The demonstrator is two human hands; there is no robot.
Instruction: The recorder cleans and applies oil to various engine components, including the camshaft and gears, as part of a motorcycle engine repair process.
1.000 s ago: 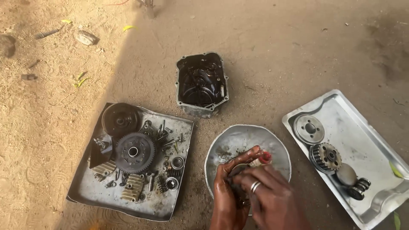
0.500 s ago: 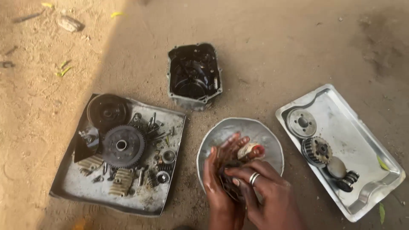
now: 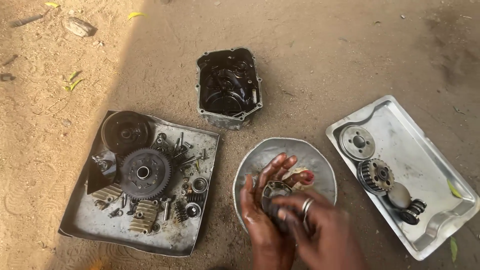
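Hands stay together over the round metal bowl (image 3: 280,150): the left hand (image 3: 262,210) still cups a small dark gear part (image 3: 274,192), fingers curled round it, while the right hand (image 3: 312,227), ringed, has slid across its top, fingers closed, seemingly rubbing it clean. A pale rag (image 3: 300,176) lies just beyond.

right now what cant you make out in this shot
1. Head view: the round metal part is mostly covered by the left hand and right hand; its exact kind is unclear.
2. The bowl floor is hidden under the hands.
3. The small screws and springs on the dirty metal sheet are too small to count.
4. The wrists are cut off by the bottom edge.
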